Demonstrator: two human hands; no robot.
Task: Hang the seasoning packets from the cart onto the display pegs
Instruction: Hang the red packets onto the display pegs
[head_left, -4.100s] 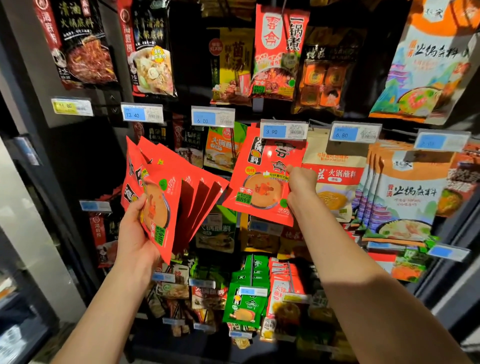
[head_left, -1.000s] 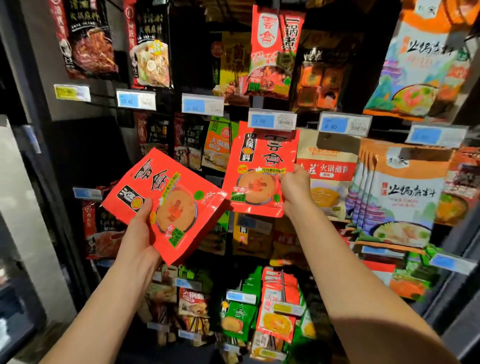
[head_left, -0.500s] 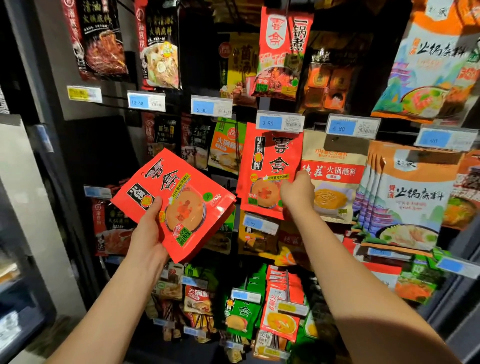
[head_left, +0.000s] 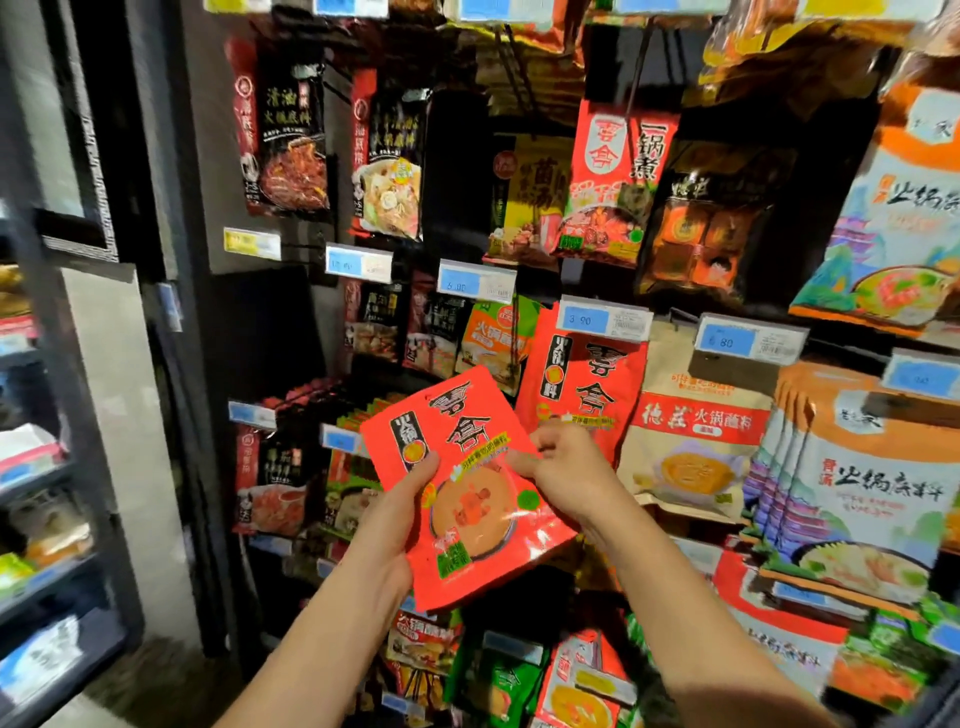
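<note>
My left hand (head_left: 395, 525) grips a stack of red seasoning packets (head_left: 467, 499) from the lower left, thumb across the front. The stack is held up in front of the display. My right hand (head_left: 561, 470) pinches the right edge of the front packet. Just behind and above it, a matching red packet (head_left: 587, 374) hangs on its peg under the blue 3.90 price tag (head_left: 602, 318). The peg itself is hidden behind the tag. The cart is out of view.
Pegs crowded with other packets fill the display: beige sauce packets (head_left: 696, 426) right of the red one, orange-white packets (head_left: 857, 467) farther right, black packets (head_left: 285, 140) upper left. A dark upright post (head_left: 171, 364) and side shelving (head_left: 47, 519) stand at the left.
My right hand let go of the red packet hanging on the peg and came down onto the stack. My left hand brought the stack right and turned it more upright.
</note>
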